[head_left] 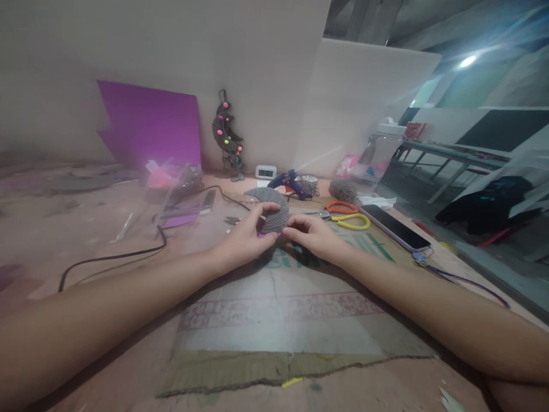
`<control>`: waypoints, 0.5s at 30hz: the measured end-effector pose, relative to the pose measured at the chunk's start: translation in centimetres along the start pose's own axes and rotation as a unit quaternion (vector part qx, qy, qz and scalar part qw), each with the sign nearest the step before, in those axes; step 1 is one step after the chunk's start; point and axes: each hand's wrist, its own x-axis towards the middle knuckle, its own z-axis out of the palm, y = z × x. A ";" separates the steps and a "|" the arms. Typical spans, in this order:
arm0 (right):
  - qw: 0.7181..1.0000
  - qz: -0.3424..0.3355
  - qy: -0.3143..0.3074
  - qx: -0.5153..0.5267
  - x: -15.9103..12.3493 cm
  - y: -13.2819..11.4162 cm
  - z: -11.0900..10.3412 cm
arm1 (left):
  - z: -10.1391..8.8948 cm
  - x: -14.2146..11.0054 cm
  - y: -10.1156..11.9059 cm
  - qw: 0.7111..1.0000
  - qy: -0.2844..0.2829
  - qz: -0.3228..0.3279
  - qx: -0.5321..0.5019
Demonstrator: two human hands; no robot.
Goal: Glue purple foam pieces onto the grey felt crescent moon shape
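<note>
A grey crescent moon wrapped in yarn [277, 209] is held up above the cardboard, in the middle of the view. My left hand [251, 232] grips its left and lower side, thumb below and fingers across its face. At the lower right edge of the moon, my right hand [311, 232] has thumb and fingertips pinched together; whether yarn lies between them is too small to see. A bit of purple shows under the moon. Scissors with one red-orange and one yellow handle [349, 214] lie just beyond my right hand.
A blue glue gun [291, 184], a small white digital clock [266, 171] and a ball of grey yarn [343, 190] stand at the back. A decorated dark moon [227, 129] hangs against the wall near purple sheets [154, 126]. A phone [394, 228] lies right; a black cord [115, 257] runs left.
</note>
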 end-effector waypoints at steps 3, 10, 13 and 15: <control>1.000 -0.010 0.001 -0.007 0.0 0.2 0.0 | 0.0 0.0 -0.2 1.000 -0.004 -0.011 -0.016; 1.000 -0.018 0.004 -0.012 0.0 0.0 -0.2 | 0.0 0.2 0.0 1.000 -0.002 -0.013 -0.020; 1.000 -0.012 -0.002 0.000 0.0 -0.2 -0.2 | 0.0 0.2 0.2 1.000 -0.003 -0.020 -0.021; 1.000 0.002 0.000 0.002 0.0 -0.3 -0.2 | 0.0 0.1 0.1 0.999 -0.004 -0.020 -0.025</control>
